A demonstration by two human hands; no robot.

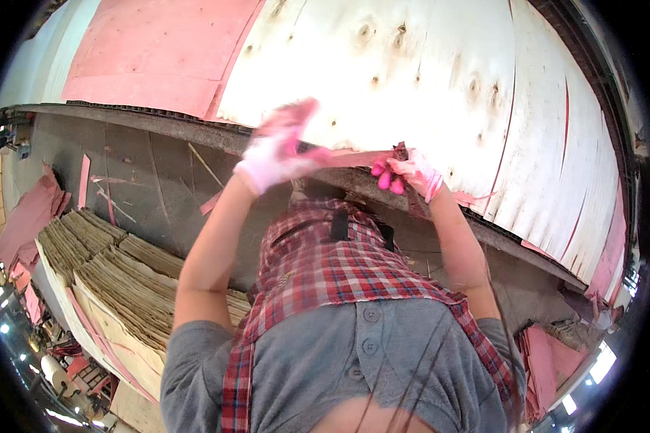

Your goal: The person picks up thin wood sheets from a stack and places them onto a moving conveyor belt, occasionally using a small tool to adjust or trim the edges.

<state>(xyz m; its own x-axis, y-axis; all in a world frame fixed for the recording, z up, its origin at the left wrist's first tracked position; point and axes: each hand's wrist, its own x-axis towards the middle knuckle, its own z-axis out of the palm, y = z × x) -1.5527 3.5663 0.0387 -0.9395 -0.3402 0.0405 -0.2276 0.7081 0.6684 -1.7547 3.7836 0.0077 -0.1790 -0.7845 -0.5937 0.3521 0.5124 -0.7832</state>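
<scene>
Mid-frame, the right hand (412, 172) clamps its fingers on a pinkish strip (357, 158) that hard pulling could tear; the left hand (276, 150) has fingers apart.

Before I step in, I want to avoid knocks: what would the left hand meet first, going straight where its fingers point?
Probably the pale, knotted veneer sheet; the left hand is blurred and its height unclear, so it might pass above.

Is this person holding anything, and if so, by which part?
The right hand holds a pink strip by its right end. The left hand is blurred near the other end; whether it grips cannot be told.
</scene>
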